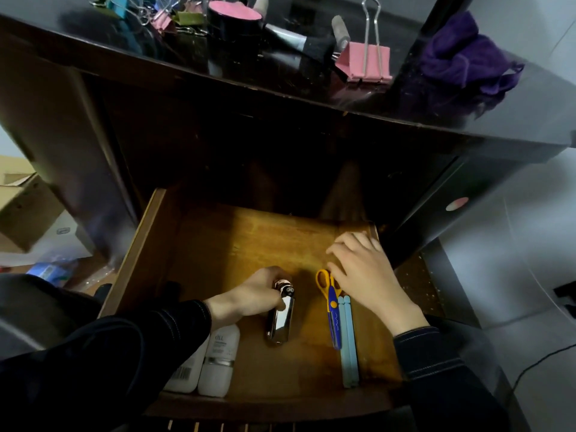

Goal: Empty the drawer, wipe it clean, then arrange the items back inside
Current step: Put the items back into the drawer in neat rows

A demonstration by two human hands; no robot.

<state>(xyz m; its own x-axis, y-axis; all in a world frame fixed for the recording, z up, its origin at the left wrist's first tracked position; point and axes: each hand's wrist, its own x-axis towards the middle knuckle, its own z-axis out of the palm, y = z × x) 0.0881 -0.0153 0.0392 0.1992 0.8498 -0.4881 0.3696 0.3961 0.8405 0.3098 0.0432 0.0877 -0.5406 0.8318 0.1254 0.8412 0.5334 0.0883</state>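
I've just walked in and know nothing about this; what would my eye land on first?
Most likely the open wooden drawer with both hands in it: the left hand grips a shiny silver bottle near the middle, and the right hand rests on yellow-handled scissors beside pale blue sticks. Up on the dark desk top, a big pink binder clip and a crumpled purple cloth stand out.

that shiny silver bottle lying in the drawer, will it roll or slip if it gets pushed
Likely to roll: the shiny bottle lies on its side on the flat drawer floor and looks rounded. Its mirror-like finish suggests a slippery grip. The left hand grips it near the cap, which probably steadies it.
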